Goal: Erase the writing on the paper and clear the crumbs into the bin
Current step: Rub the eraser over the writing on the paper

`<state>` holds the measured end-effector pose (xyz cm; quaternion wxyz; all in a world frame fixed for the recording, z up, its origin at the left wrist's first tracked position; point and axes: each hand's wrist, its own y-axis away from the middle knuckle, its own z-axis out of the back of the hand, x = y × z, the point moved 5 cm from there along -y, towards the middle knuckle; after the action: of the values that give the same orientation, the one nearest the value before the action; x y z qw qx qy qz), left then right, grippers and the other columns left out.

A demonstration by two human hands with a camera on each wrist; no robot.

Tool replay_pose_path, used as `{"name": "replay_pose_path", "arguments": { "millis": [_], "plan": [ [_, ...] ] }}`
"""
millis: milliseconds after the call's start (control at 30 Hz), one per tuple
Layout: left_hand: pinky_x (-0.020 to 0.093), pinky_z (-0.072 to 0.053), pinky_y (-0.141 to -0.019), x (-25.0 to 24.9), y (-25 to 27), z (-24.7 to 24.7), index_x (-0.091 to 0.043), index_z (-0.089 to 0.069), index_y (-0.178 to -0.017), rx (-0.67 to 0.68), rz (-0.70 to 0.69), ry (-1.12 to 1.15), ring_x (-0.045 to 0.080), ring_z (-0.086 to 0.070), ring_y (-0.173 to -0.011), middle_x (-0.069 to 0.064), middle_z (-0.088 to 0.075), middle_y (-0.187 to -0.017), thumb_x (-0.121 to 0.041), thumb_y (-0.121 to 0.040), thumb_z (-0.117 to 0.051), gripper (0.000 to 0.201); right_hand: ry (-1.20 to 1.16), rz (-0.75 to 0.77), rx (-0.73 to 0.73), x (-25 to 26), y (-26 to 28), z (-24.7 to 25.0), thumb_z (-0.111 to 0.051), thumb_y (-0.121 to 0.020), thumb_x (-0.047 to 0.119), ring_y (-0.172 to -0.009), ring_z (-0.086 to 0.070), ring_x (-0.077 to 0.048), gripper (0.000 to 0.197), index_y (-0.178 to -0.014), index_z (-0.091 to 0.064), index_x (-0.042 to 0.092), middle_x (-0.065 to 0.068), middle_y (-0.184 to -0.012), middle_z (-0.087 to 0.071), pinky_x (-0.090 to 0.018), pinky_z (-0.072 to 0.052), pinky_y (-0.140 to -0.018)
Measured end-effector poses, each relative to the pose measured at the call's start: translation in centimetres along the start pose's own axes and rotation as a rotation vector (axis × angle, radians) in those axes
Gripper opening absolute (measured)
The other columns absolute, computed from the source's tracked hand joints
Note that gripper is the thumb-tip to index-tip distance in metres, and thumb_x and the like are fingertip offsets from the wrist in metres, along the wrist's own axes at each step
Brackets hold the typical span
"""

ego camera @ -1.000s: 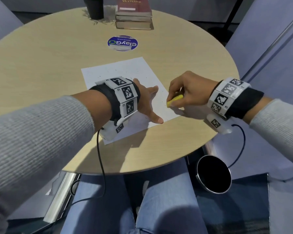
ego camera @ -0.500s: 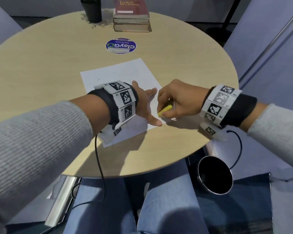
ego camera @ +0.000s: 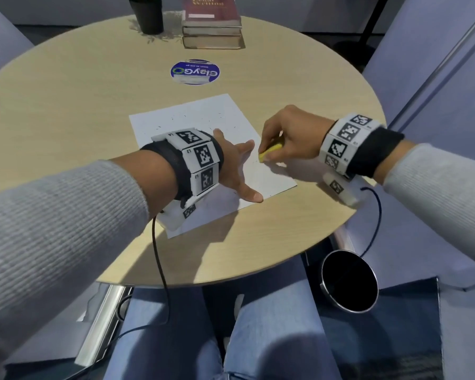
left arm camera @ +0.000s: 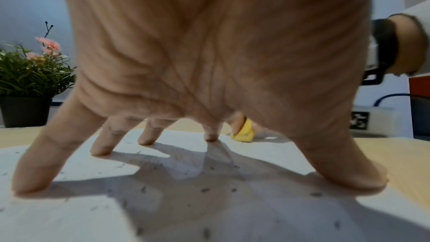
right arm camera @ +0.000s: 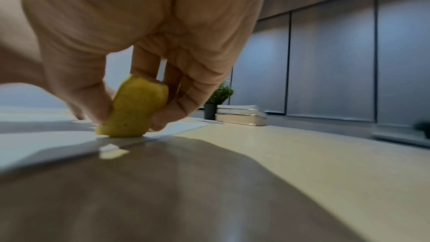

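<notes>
Pinching a yellow eraser (ego camera: 270, 155), right hand (ego camera: 291, 138) rubs paper (ego camera: 192, 113); left hand (ego camera: 235, 165) splayed flat.

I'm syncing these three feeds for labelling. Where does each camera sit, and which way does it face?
Head: worn on the head, looking down at the table; both forearms, both hands and the knees show.
Left wrist: under the left hand, facing along spread fingers pressing the paper.
Right wrist: under the right hand, low over the table, facing the eraser it pinches.
Shared: all three show the eraser and paper.

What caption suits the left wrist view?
Left hand presses spread fingertips on the crumb-strewn paper while the yellow eraser rubs beyond.
</notes>
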<state>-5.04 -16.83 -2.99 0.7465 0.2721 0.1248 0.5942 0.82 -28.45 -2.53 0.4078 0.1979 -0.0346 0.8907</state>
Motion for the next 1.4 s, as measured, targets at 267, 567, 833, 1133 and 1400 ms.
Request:
{"name": "replay_pose_path", "arguments": {
  "millis": [267, 567, 833, 1133, 1400],
  "plan": [
    [0.038, -0.034, -0.094, 0.1, -0.1, 0.0, -0.037, 0.006, -0.150, -0.025, -0.046, 0.016, 0.025, -0.036, -0.104, 0.012, -0.026, -0.142, -0.080, -0.067, -0.054, 0.111, -0.037, 0.124, 0.115, 2.7, 1.3, -2.0, -0.074, -0.075, 0.023, -0.071, -0.062, -0.007, 0.013, -0.086, -0.078, 0.017, 0.006, -0.080, -0.070, -0.020, -0.048, -0.066],
    [0.056, -0.020, -0.106, 1.9, -1.2, -0.4, -0.052, 0.008, -0.143, -0.052, 0.027, -0.025, 0.044, -0.012, -0.135, 0.017, -0.014, -0.146, -0.094, -0.041, -0.054, 0.127, -0.006, 0.008, -0.009, -0.2, -0.6, -0.4, -0.076, -0.077, 0.022, -0.074, -0.064, -0.011, 0.009, -0.084, -0.077, 0.016, -0.001, -0.083, -0.072, -0.025, -0.050, -0.072],
    [0.054, -0.022, -0.108, 1.9, -1.1, -0.1, -0.044, 0.017, -0.146, 0.027, -0.038, -0.032, 0.040, -0.006, -0.140, 0.012, 0.007, -0.155, -0.075, -0.059, -0.067, 0.125, -0.016, 0.066, 0.034, 1.5, 0.7, -1.4, -0.077, -0.076, 0.024, -0.072, -0.063, -0.009, 0.011, -0.083, -0.077, 0.017, 0.003, -0.080, -0.070, -0.026, -0.052, -0.069],
    [0.048, -0.016, -0.110, 1.6, -0.5, -0.2, -0.039, 0.012, -0.149, -0.005, -0.062, 0.005, 0.036, -0.003, -0.141, 0.011, 0.005, -0.155, -0.074, -0.059, -0.070, 0.126, -0.018, 0.079, 0.066, 1.8, 0.9, -1.3, -0.078, -0.075, 0.026, -0.071, -0.064, -0.010, 0.011, -0.082, -0.077, 0.018, 0.004, -0.079, -0.070, -0.033, -0.055, -0.071],
    [0.048, -0.017, -0.110, 1.8, -0.7, -0.6, -0.039, 0.009, -0.149, -0.016, -0.055, 0.048, 0.037, -0.006, -0.140, 0.014, 0.005, -0.154, -0.076, -0.057, -0.070, 0.127, -0.052, -0.004, 0.004, 0.3, -0.2, -0.4, -0.078, -0.076, 0.027, -0.075, -0.066, -0.015, 0.014, -0.084, -0.077, 0.017, 0.000, -0.080, -0.072, -0.039, -0.055, -0.076]
  ]
}}
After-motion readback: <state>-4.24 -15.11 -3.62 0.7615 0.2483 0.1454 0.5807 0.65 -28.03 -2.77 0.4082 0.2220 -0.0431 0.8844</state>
